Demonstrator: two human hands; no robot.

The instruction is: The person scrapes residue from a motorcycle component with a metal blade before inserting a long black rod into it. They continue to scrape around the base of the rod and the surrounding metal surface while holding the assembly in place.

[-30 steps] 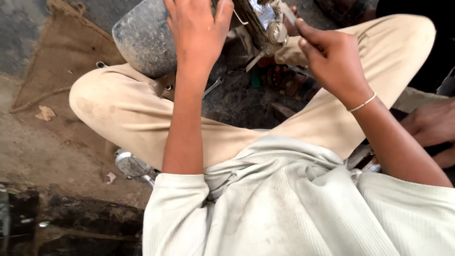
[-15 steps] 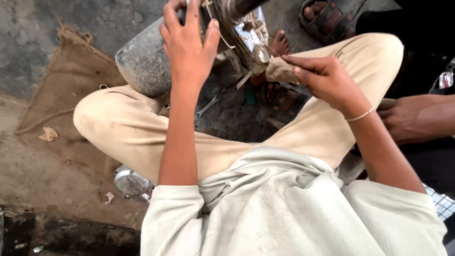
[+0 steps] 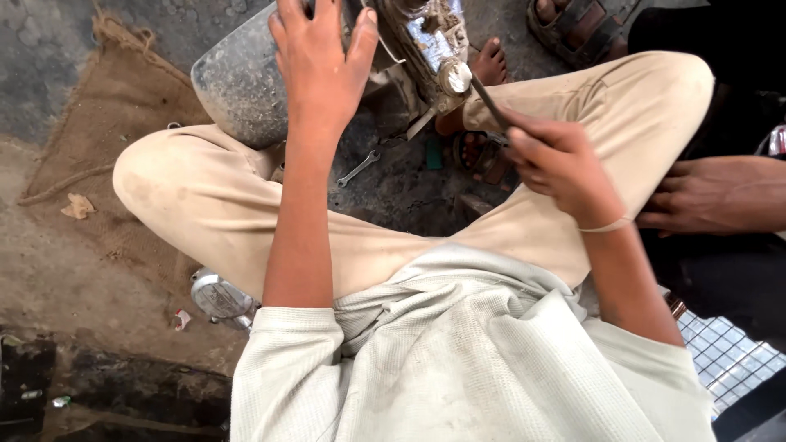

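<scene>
I sit on the ground with my knees spread, in tan trousers and a pale shirt. My left hand rests flat, fingers spread, on a dusty grey metal engine part between my knees. My right hand is closed on a thin dark tool whose tip points at a round shiny fitting on the greasy metal assembly. A thin bangle circles my right wrist.
A small spanner lies on the dirty ground between my legs. Brown sacking covers the floor at left. A round metal cover sits under my left thigh. Another person's hand and sandalled foot are at right.
The view has shifted downward and nearer. My right hand dropped from the assembly's side and now holds the tool angled up at the round fitting. My left hand stayed on the grey part.
</scene>
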